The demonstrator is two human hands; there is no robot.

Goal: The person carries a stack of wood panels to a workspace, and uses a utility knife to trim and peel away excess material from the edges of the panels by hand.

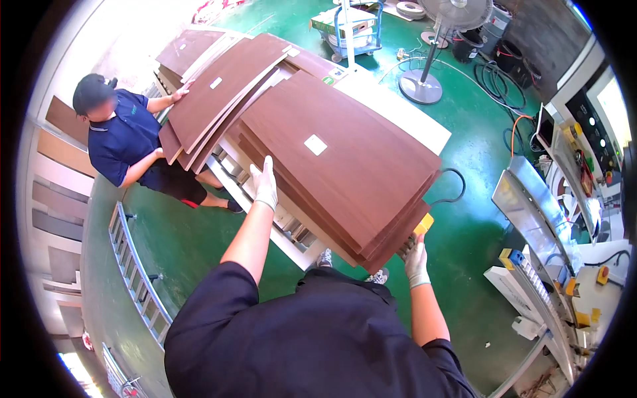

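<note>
brown panels (371,179) between left grip (265,186) and right grip (417,263), contact unclear

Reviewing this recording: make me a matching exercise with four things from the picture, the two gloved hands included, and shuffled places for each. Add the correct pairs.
Things
1. left hand
2. right hand
3. white label
4. pedestal fan

Places
A. standing on the green floor, at the top right of the picture
B. by the near right corner of the nearer brown panel stack, next to a yellow object
C. lying on the top face of that stack
D. at the long left side of that stack

Pairs: 1-D, 2-B, 3-C, 4-A
</note>
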